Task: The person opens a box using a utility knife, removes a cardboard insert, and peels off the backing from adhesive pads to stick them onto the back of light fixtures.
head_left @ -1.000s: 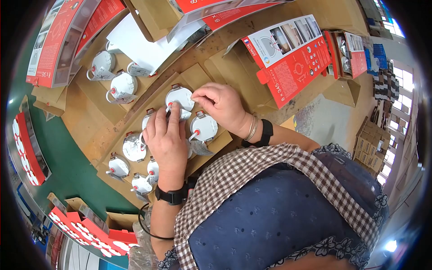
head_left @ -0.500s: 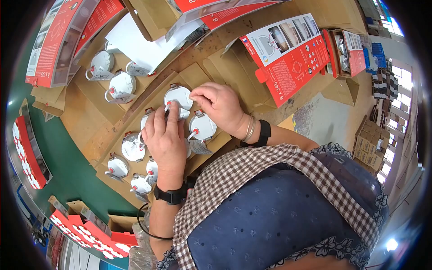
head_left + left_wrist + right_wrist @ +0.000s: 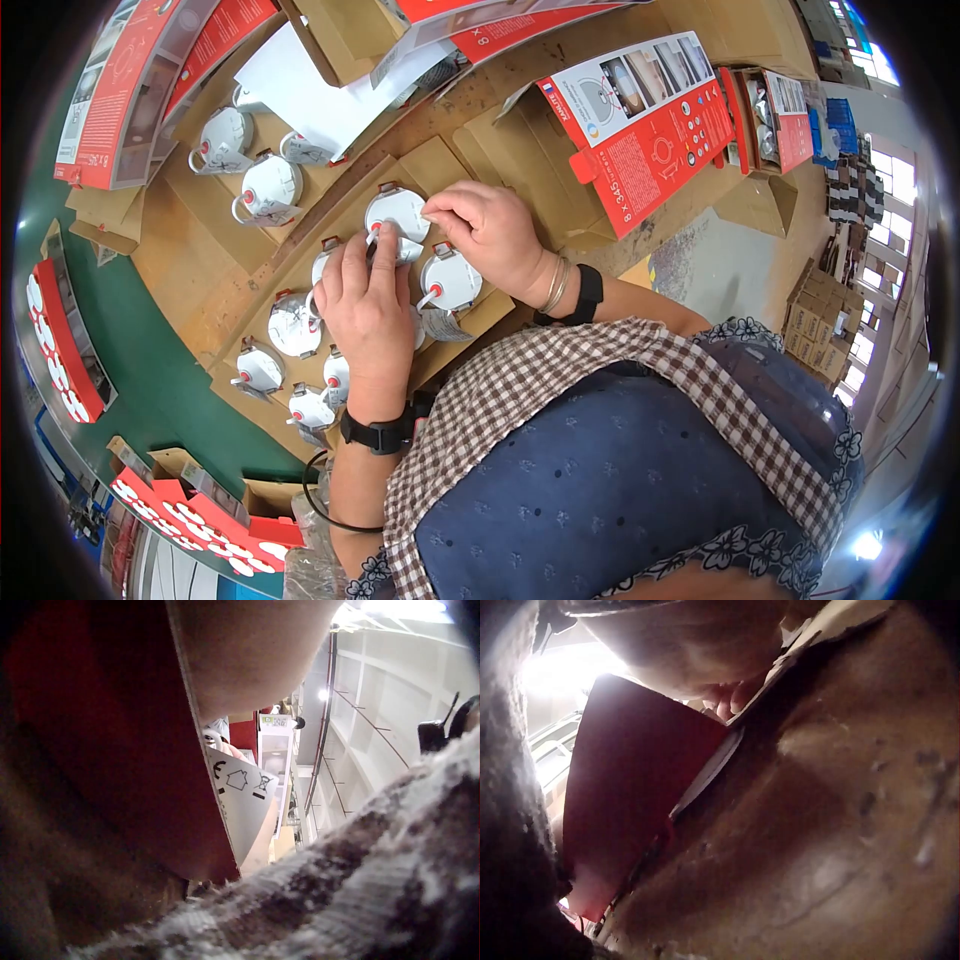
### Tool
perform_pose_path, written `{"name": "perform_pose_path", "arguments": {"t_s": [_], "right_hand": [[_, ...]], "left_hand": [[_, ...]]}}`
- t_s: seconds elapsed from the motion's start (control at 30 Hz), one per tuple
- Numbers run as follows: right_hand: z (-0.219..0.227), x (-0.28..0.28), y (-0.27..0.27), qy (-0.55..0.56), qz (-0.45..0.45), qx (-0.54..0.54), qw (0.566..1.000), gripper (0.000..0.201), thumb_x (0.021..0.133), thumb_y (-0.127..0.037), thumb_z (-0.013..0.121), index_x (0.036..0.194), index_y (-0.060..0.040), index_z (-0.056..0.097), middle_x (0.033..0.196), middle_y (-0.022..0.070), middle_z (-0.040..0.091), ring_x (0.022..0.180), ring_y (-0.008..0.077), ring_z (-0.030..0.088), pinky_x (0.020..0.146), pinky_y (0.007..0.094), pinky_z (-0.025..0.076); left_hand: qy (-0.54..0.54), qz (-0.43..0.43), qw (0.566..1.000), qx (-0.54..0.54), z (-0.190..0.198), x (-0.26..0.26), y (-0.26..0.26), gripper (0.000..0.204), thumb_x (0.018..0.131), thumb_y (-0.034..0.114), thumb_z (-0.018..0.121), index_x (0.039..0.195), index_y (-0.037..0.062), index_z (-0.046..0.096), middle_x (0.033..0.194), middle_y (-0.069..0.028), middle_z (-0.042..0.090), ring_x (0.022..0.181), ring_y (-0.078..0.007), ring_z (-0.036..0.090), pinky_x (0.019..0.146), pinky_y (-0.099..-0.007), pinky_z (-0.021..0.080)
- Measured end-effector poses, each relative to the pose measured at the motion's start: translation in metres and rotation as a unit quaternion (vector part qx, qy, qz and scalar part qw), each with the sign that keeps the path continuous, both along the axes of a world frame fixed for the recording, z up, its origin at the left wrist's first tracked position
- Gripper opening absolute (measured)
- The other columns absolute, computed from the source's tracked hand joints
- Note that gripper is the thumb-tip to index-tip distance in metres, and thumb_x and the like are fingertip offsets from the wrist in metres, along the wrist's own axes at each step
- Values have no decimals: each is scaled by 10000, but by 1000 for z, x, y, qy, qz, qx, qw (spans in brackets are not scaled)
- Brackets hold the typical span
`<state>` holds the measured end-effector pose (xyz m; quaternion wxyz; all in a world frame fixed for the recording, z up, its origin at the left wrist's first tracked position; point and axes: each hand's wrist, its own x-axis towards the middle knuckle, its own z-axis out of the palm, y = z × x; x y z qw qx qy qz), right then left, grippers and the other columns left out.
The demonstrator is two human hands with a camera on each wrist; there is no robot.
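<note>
In the head view, a white round ceiling downlight with a red connector lies in an open cardboard box at the middle of the bench. The left hand reaches over it with extended fingers, and a fingertip rests by the red connector. A white label shows beside those fingers; its thumb is mostly hidden. At the downlight's right rim, the right hand pinches with thumb and forefinger tips together. Just below lies another downlight. Both wrist views are mostly filled by red and brown cardboard; some fingertips show in the right one.
Several more downlights lie left of the left hand, and others in a box at the back left. A red-and-white printed carton flap stands at the right. White sheets cover the rear box.
</note>
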<state>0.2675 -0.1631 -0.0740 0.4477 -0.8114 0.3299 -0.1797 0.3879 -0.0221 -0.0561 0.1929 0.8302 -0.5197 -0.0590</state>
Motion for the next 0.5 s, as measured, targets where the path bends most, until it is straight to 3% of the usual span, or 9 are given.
{"name": "perform_pose_path", "arguments": {"t_s": [0.5], "right_hand": [[1,1,4,3,-21,-17,1000,77,896,-121,695,924,-49,697,876,114,691,765,312,666,657,387,521]], "left_hand": [[-2,2,1000,-2,2,-2,-1,482,797,129,759,1273,144,684,1202,-81,635,1133,-292,586,917,-436,435]]}}
